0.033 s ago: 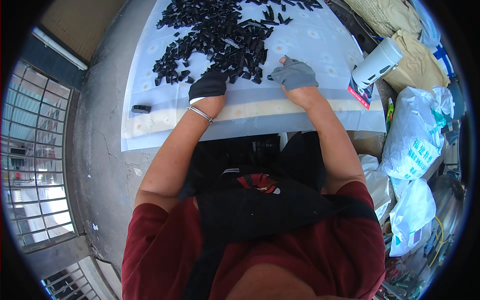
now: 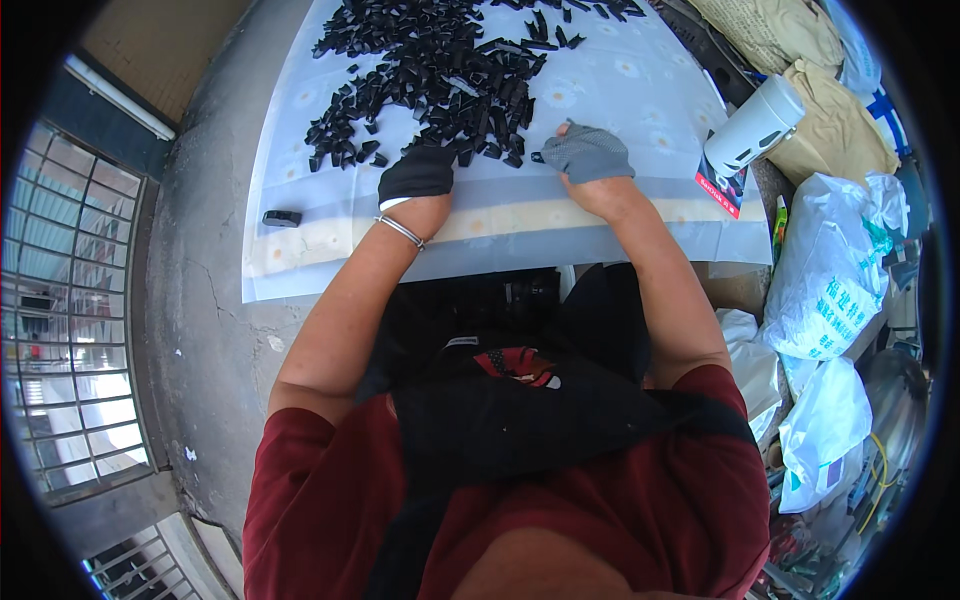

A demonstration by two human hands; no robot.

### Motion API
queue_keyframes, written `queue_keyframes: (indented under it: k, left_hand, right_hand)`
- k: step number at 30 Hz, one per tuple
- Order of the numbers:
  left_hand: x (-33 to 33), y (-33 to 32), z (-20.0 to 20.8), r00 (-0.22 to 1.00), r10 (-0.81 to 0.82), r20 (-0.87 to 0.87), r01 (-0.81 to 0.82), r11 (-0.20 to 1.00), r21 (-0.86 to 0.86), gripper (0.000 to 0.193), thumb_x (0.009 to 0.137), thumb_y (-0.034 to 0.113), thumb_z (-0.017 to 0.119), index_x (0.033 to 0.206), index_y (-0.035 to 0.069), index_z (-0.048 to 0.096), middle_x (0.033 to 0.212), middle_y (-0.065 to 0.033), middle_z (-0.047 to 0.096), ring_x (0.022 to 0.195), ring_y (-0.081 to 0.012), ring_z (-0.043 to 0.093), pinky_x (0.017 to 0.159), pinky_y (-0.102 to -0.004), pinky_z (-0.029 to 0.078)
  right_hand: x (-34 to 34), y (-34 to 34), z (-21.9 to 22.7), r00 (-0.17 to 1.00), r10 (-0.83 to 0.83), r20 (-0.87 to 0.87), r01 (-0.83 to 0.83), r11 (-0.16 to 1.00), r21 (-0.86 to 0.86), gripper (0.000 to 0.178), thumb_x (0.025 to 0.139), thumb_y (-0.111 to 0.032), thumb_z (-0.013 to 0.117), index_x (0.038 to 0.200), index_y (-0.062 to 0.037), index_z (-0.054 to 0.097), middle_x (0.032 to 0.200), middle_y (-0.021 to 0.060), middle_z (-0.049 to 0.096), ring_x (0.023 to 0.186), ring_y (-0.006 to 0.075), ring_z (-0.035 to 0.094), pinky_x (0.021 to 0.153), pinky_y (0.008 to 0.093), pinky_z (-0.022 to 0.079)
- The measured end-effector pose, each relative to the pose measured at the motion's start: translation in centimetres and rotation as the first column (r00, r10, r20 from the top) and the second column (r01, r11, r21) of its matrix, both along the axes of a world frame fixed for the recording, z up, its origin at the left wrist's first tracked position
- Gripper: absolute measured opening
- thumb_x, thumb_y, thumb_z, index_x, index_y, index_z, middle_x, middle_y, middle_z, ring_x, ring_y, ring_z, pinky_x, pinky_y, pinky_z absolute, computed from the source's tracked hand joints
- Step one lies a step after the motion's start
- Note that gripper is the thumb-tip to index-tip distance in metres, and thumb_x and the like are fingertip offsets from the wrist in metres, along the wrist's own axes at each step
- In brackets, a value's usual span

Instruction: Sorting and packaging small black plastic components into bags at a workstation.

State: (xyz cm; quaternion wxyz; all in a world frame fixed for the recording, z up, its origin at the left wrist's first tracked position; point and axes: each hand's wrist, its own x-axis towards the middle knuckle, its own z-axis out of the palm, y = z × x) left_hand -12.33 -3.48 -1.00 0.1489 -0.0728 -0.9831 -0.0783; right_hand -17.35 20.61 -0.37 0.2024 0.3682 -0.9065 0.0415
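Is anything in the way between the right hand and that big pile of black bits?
Nothing visible blocks it. Only one small black piece shows by the right hand, on the side facing the black pile; I can't tell whether it's held. The white bottle is on the hand's other side.

The flowery white table (image 2: 610, 85) holds many black bits (image 2: 480, 92), a dark lump (image 2: 282, 218), a bottle (image 2: 754, 126) and a card (image 2: 722, 194).

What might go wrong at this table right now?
The left hand is right at the near edge of the loose black pieces, so a careless sweep might scatter some. The white bottle is near the right edge of the tablecloth; a bump from the right hand could perhaps topple it.
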Motion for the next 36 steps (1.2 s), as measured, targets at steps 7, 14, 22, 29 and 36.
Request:
queue_keyframes:
  k: [7,14,22,29,36]
  left_hand:
    - [1.5,-0.5,-0.2,0.997,0.047,-0.061,-0.024,0.941,0.338,0.017,0.071,0.014,0.057,0.085,0.005,0.06,0.088,-0.0146,0.061,0.075,-0.0263,0.061,0.065,-0.0344,0.049]
    - [4.6,0.2,0.6,0.952,-0.133,0.275,-0.147,0.59,0.794,0.016,0.077,0.01,0.061,0.091,0.002,0.058,0.073,-0.0011,0.06,0.061,-0.0067,0.054,0.054,-0.0202,0.044]
    - [7.0,0.5,0.8,0.899,-0.326,0.291,-0.27,0.109,0.957,0.033,0.089,0.031,0.047,0.084,0.001,0.061,0.06,0.0009,0.051,0.052,-0.0082,0.043,0.048,-0.0238,0.036]
    - [7.3,0.3,2.0,0.941,-0.228,0.251,-0.178,0.298,0.938,0.04,0.09,0.036,0.043,0.077,0.001,0.059,0.054,0.0002,0.047,0.049,-0.0093,0.041,0.045,-0.0252,0.033]
    - [6.8,0.4,1.9,0.963,-0.207,0.173,-0.022,0.581,0.814,0.037,0.091,0.03,0.04,0.073,0.001,0.055,0.057,-0.0143,0.052,0.053,-0.0308,0.05,0.053,-0.0376,0.04]
  right_hand:
    - [5.1,-4.5,0.3,0.983,0.09,0.161,-0.029,0.937,-0.349,0.024,0.079,-0.017,0.054,0.096,-0.0017,0.057,0.088,0.015,0.06,0.084,0.0333,0.055,0.077,0.041,0.042]
    - [8.1,-7.1,2.0,0.974,0.22,0.054,-0.197,0.938,-0.285,0.025,0.076,-0.022,0.06,0.093,-0.0025,0.057,0.082,0.012,0.06,0.074,0.0297,0.057,0.066,0.0384,0.044]
    - [8.6,-7.2,2.2,0.923,0.358,0.145,-0.22,0.796,-0.564,0.017,0.078,-0.019,0.059,0.08,-0.0024,0.059,0.076,0.0115,0.059,0.07,0.0296,0.055,0.064,0.0368,0.044]
    - [9.2,-5.2,4.7,0.951,0.273,0.147,-0.212,0.918,-0.335,0.019,0.081,-0.023,0.057,0.08,-0.0041,0.061,0.072,0.011,0.058,0.068,0.0299,0.053,0.062,0.0382,0.041]
    - [9.1,-5.1,4.2,0.935,0.31,0.174,-0.262,0.932,-0.252,0.017,0.077,-0.023,0.059,0.075,-0.0063,0.061,0.074,0.0101,0.059,0.07,0.0277,0.054,0.061,0.0367,0.041]
